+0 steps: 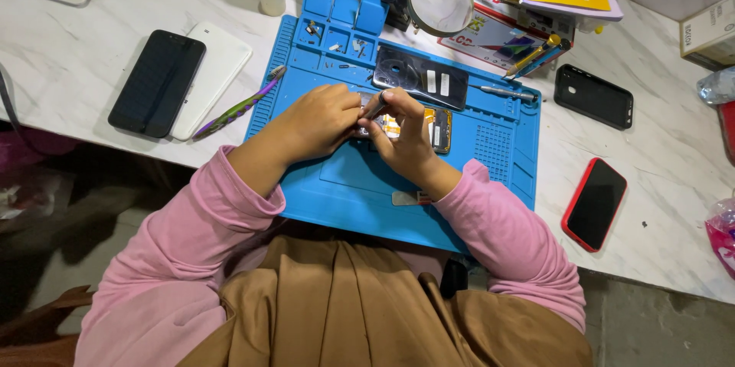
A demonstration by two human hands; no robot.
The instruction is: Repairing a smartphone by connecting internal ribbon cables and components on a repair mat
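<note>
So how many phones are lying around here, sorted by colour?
Black phone, screen dark: 1
White phone: 1
Black phone with camera hole: 1
Red-edged phone: 1
Opened phone under the left hand and right hand: 1
Total: 5

Left hand [321, 118] and right hand [402, 133] curled, touching.

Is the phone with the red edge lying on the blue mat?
No, the red-edged phone lies on the white marble table, off to the side of the blue mat.
</note>
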